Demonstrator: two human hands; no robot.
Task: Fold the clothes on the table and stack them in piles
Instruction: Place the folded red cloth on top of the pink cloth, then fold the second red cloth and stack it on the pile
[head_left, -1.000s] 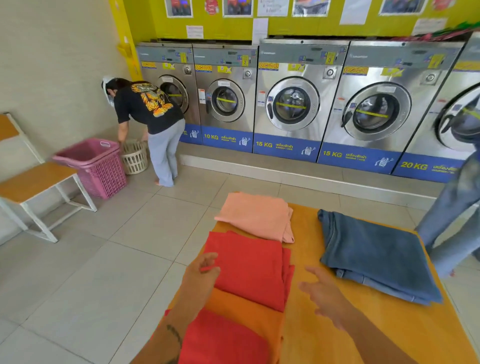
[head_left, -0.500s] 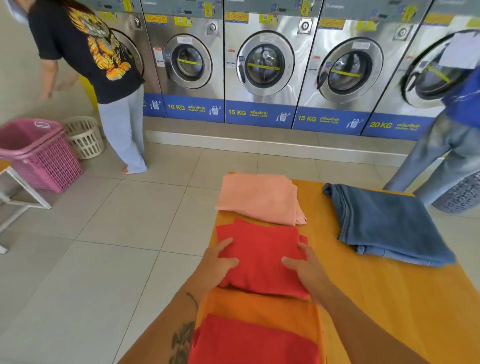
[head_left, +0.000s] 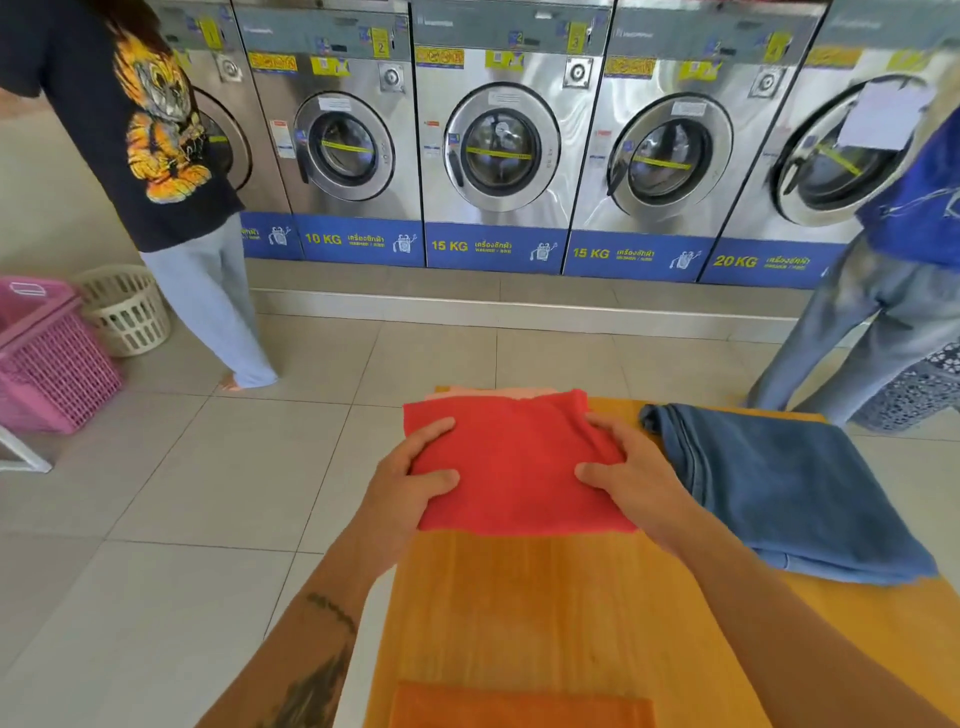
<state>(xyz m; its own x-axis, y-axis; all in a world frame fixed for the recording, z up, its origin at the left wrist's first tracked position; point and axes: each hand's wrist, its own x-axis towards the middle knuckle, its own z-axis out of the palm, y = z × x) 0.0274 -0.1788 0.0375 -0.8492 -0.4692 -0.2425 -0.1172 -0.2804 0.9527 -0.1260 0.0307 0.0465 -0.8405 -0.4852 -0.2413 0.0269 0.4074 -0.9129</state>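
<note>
A folded red cloth (head_left: 511, 462) is held over the far end of the orange wooden table (head_left: 545, 613). My left hand (head_left: 410, 483) grips its left edge and my right hand (head_left: 631, 467) grips its right edge, thumbs on top. Just behind it a sliver of the folded peach cloth (head_left: 488, 393) shows, mostly hidden by the red one. Folded blue jeans (head_left: 779, 483) lie on the table to the right. The edge of a folded orange cloth (head_left: 519, 704) shows at the near end.
A row of washing machines (head_left: 493, 145) lines the far wall. A person in a black shirt (head_left: 156, 130) stands at the left by a white basket (head_left: 127, 309) and a pink basket (head_left: 47, 358). Another person in jeans (head_left: 872, 322) stands at the right.
Both hands closed on the red cloth, lifted it off the orange cloth and carried it forward over the peach cloth. The view tilted down and moved closer to the machines.
</note>
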